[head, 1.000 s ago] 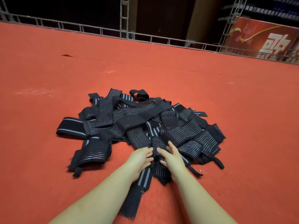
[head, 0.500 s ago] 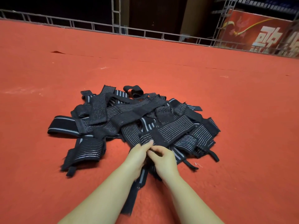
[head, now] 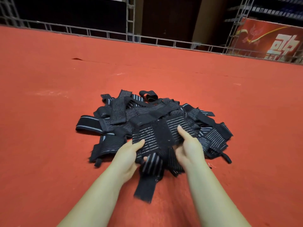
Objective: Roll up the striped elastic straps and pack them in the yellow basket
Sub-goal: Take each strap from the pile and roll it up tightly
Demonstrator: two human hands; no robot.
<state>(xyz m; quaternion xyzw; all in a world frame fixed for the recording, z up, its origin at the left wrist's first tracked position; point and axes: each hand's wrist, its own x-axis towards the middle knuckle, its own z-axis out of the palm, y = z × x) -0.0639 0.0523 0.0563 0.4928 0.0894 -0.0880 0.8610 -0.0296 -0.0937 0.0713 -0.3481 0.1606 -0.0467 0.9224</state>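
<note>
Red carpet (head: 49, 112) spread wide, a small tear (head: 77, 59) toward its far left. Along its far edge, metal truss railing (head: 98, 32); beyond the far-right corner, red banner (head: 270, 40) with white characters.

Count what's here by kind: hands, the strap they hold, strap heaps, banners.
Hands: 2, left hand and right hand
Held strap: 1
Strap heap: 1, its straps too tangled to count
Red banner: 1
Total: 5
</note>
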